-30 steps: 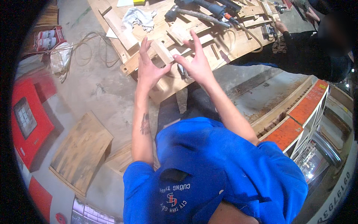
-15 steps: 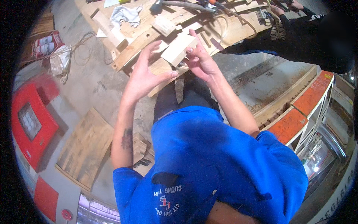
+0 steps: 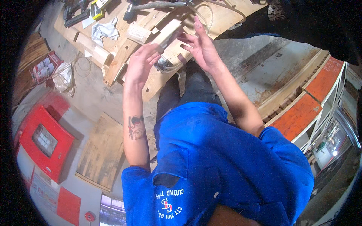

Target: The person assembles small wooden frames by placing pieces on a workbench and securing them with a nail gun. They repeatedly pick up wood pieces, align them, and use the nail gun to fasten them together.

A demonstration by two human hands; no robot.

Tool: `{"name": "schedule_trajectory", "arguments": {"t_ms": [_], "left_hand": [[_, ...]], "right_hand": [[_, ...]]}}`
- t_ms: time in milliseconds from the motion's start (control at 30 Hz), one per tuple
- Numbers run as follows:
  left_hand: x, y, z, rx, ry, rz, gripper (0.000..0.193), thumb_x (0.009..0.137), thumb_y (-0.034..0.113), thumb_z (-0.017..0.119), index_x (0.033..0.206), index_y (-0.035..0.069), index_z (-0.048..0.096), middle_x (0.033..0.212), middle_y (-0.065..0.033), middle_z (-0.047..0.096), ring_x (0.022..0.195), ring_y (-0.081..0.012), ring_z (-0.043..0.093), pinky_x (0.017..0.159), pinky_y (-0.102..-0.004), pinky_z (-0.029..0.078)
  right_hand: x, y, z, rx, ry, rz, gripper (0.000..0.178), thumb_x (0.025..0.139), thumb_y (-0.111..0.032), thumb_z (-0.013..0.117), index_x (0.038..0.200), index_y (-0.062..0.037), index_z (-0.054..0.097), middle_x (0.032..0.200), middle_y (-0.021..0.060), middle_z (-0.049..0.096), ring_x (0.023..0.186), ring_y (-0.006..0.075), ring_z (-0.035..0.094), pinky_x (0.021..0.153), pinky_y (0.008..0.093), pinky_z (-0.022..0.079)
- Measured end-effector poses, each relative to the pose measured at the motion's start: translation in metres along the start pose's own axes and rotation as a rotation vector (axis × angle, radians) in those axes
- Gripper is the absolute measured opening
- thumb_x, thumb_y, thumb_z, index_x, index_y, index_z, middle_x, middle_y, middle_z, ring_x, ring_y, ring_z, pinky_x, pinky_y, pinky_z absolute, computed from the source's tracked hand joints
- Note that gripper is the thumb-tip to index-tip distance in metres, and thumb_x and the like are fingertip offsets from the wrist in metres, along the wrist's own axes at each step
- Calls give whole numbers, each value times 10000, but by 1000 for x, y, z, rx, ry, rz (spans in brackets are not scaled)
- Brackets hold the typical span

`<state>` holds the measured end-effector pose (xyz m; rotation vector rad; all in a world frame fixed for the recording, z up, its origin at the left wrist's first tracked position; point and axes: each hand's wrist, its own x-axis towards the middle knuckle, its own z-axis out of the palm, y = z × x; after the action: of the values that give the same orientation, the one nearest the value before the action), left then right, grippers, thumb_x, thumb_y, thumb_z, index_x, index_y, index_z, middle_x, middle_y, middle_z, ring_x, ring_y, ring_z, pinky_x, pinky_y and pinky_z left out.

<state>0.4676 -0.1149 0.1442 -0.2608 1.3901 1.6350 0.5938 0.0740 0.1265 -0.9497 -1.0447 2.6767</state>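
Observation:
A pale wooden block (image 3: 168,33) with a shaded side lies at a slant beyond and between my hands, over the near part of the workbench (image 3: 166,77). My left hand (image 3: 140,64) is at the block's near left end, fingers bent toward it and slightly apart. Whether the fingertips touch the wood I cannot tell. To the right of the block, my right hand (image 3: 204,51) is raised with its fingers spread and nothing in them. Below the block, a small shiny object (image 3: 163,63) lies on the bench, partly hidden by my left hand.
Beyond lie a hammer (image 3: 130,12), a white cloth (image 3: 105,32), a shorter wood piece (image 3: 138,34), a long wooden strip (image 3: 92,49) and a nail gun (image 3: 75,13). An orange-topped rack (image 3: 298,120) stands on the right. A red cabinet (image 3: 45,141) is at left.
The block has moved away from me across the bench and turned slightly. My left fingers have bent inward, and my right hand has opened wider. The view has shifted, moving the bench leftward.

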Motion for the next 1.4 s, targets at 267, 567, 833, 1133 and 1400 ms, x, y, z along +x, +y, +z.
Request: {"name": "schedule_trajectory", "arguments": {"t_ms": [267,567,833,1133,1400], "left_hand": [[22,5,12,592,132,148,489,898,217,830,1296,-21,673,1243,-163,725,1165,-235,682,1061,-378,519],[52,-53,51,1331,357,742,440,863,114,795,1270,40,644,1457,-232,581,1288,-416,606,1071,-471,515],[73,-80,54,1320,512,847,456,866,145,795,1289,76,639,1471,-165,583,1266,-379,596,1049,-485,490],[95,-93,60,1519,747,784,350,860,237,790,1202,201,721,1314,-20,658,1116,-306,577,956,-493,456],[63,-92,49,1468,741,836,339,867,213,763,1205,202,735,1209,-26,657,1109,-281,568,915,-466,447]], "right_hand": [[23,-8,-16,-566,322,-269,742,963,-411,754,1577,-143,434,1334,161,633,1222,302,621,994,436,528],[57,29,-33,-748,392,-129,482,983,-224,765,1390,-28,596,984,67,748,827,88,700,714,230,526],[89,44,-34,-951,431,-225,633,980,-257,764,1479,17,487,965,112,774,770,146,763,637,273,558],[105,50,-27,-768,395,-228,488,972,-176,762,1351,56,562,949,146,771,732,155,762,507,264,570],[109,58,-13,-691,506,-228,494,862,-158,862,1217,50,589,852,113,759,697,154,732,556,282,570]]}}
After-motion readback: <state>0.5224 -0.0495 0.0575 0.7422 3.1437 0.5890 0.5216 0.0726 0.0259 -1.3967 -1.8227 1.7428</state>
